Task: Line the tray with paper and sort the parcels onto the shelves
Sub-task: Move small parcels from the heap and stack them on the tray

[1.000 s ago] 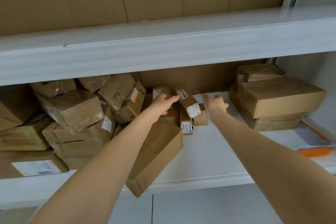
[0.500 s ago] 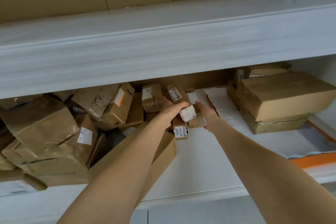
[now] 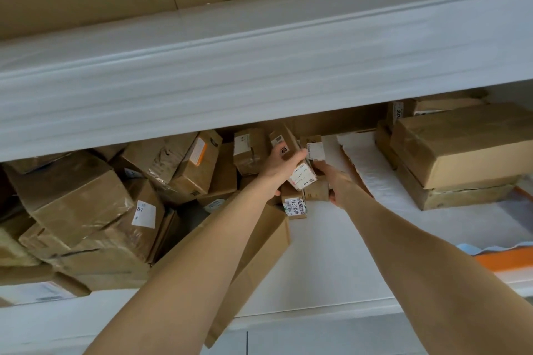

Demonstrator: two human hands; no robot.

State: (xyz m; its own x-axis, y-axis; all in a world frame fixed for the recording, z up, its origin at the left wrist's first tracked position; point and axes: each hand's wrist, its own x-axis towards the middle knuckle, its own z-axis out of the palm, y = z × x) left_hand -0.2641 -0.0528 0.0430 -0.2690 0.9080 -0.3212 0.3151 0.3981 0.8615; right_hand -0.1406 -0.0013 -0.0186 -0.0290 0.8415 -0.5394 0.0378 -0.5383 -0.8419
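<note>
Fingers of left hand curled over the top of a labelled box, clamped on it, box tilted among the small parcels at mid-shelf. Right hand closes from the other side on a small box just below: fingers over its top, thumb at its lower corner, so it reads as a grip, though much of the hand is hidden

Both boxes touch each other and a third one with a printed number label in front. All sit on the lower shelf

Lining: white paper lies at the back, torn edge showing, running under the right stack. Cannot tell whether the bare white front is paper or shelf. No tray as such seen

Sorting, my estimate: partly done. Right stack is squared, flat, tidy. Left pile is a jumble, boxes tipped on corners. Long box leans with one end past the shelf lip. Upper shelf holds only large cartons at the back

Left to do, likely: place the small ones in hand, straighten the left pile, pull the long box back in
</note>
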